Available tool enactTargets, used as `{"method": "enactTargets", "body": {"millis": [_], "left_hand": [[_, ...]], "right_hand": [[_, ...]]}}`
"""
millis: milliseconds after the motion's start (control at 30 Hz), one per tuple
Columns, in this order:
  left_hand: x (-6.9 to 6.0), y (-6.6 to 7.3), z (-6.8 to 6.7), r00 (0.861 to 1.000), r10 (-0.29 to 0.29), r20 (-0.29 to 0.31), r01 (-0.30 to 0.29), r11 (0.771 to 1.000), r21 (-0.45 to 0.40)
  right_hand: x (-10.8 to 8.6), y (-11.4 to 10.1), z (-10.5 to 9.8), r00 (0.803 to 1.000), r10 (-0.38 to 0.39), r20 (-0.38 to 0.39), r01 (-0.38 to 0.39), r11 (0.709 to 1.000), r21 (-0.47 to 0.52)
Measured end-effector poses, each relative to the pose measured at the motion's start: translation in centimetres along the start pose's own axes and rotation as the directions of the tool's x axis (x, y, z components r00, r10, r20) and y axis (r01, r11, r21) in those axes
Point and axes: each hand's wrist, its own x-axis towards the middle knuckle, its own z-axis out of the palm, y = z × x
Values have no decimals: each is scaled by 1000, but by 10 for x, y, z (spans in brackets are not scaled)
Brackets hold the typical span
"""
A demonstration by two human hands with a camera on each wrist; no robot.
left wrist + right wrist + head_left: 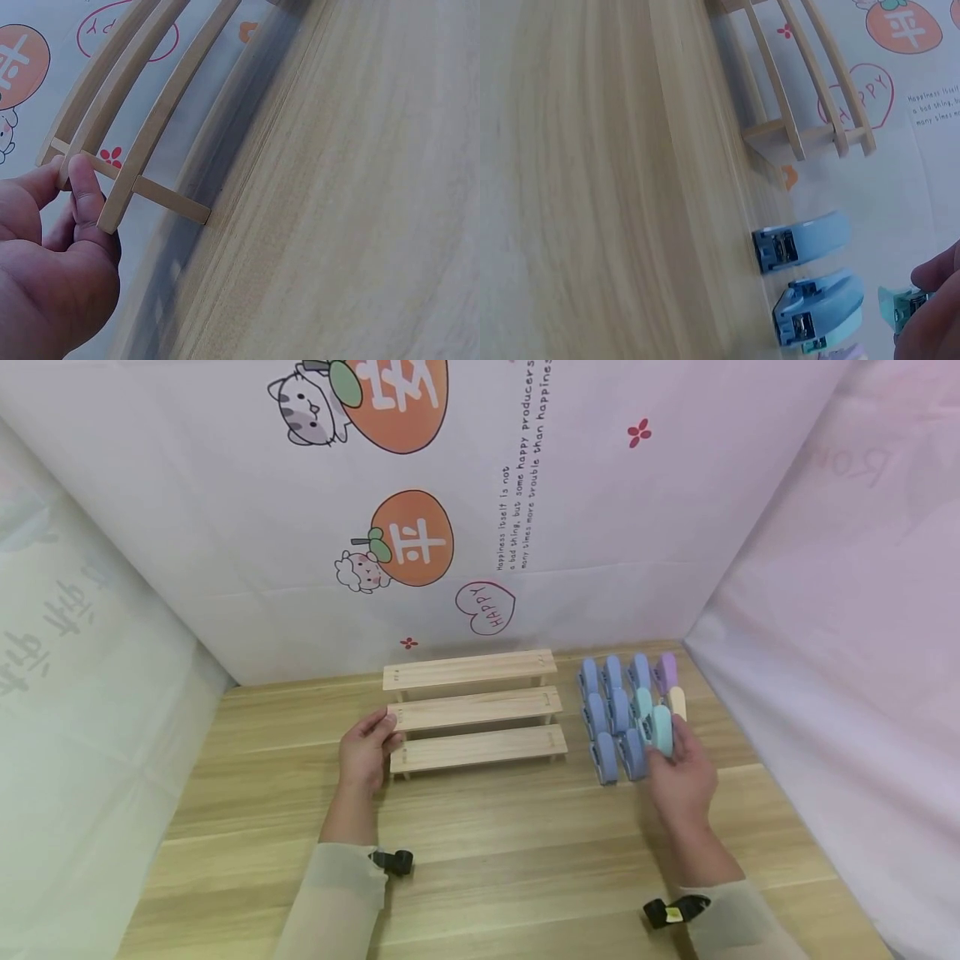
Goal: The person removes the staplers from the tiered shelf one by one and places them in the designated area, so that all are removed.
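Note:
A small three-tier wooden rack [477, 708] stands on the table, its pale slats rising in steps toward the back. My left hand [365, 756] pinches the left end of the middle slat [112, 97] between thumb and fingers. At the right, my right hand [686, 781] holds a mint-green plastic clip [661, 732] above the other clips. Only part of that hand [939, 319] shows in the right wrist view. Beneath and around it stand several blue clips [605, 758], another mint clip [641, 702], a purple clip [666, 672] and a cream clip [677, 702].
The wood-grain table [480, 860] stretches in front of the rack. A white printed cloth [585, 510] hangs close behind it, with more cloth [855, 635] along both sides. Each forearm carries a small black camera [393, 862] near the sleeve end.

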Motion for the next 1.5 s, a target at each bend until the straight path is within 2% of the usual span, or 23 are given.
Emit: {"method": "enactTargets", "body": {"millis": [200, 467, 767, 933, 1167, 1500], "left_hand": [[0, 1, 1, 1000, -3, -3, 3, 1000, 1], [0, 1, 1, 1000, -7, -11, 7, 1000, 9], [-1, 0, -1, 1000, -4, -2, 4, 1000, -10], [0, -1, -1, 1000, 5, -1, -5, 1000, 16], [-1, 0, -1, 1000, 14, 3, -14, 999, 38], [-1, 4, -1, 1000, 13, 19, -14, 997, 71]], "right_hand": [[4, 4, -8, 998, 65, 1, -65, 998, 1], [9, 19, -10, 997, 76, 0, -76, 996, -47], [15, 33, -8, 982, 178, 59, -175, 983, -47], [17, 36, -7, 971, 217, 99, -215, 976, -26], [22, 40, -9, 970, 212, 116, -204, 976, -77], [24, 42, -10, 963, 236, 127, -227, 970, -83]]}}
